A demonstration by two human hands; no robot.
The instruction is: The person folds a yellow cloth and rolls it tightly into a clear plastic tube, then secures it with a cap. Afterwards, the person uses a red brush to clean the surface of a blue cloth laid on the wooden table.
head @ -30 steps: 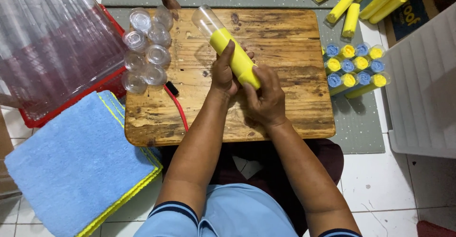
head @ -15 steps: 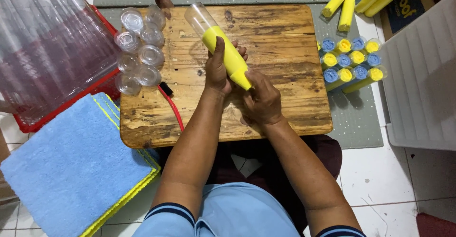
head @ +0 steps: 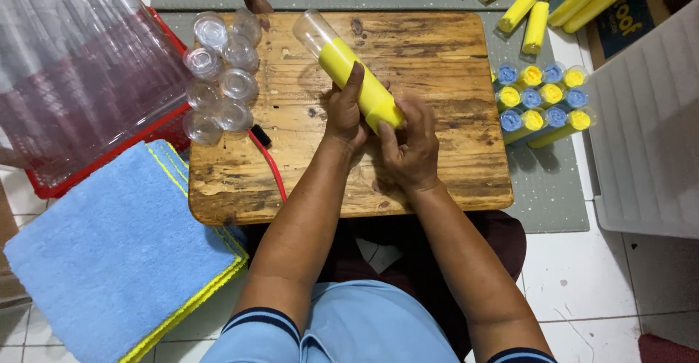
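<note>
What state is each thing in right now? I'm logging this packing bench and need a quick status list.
clear tube: tilted above the board, far end open, partly filled by the yellow roll.
yellow roll: most of it inside the tube.
left hand: gripping the tube.
right hand: at the roll's near end.
clear caps: loose, clustered on the wooden board.
filled tubes: stacked, lying on the mat.
blue cloths: piled flat.
</note>
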